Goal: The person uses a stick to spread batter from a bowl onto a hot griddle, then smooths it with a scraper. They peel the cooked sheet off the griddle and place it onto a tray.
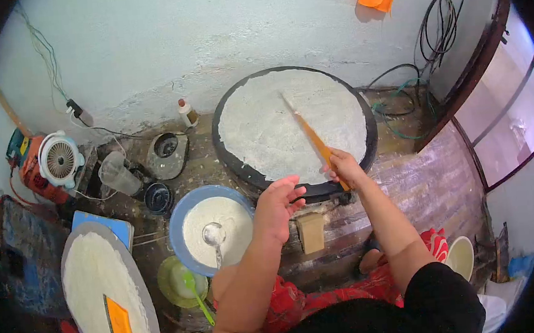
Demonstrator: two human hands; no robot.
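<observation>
A round black griddle (pixel 371 135) has a wide, thin layer of white batter (pixel 258 127) spread over its top. My right hand (pixel 343 167) is closed round the handle end of a long flat wooden spatula (pixel 310 132). The spatula's whitened tip lies over the middle of the batter layer. Near the griddle's front edge my left hand (pixel 276 210) is held up with its fingers apart, holding nothing. Below and left of it stands a blue bowl (pixel 178 219) of white batter with a metal ladle (pixel 213 234) resting in it.
A green bowl (pixel 169 283) holds a green spoon (pixel 195 292). At left, a thin white sheet with an orange cloth (pixel 120 322) lies on an oval board (pixel 154 317). A small fan (pixel 61 156), plastic jug (pixel 119 174) and bottle (pixel 187 113) stand by the wall. Cables (pixel 440 27) hang at right.
</observation>
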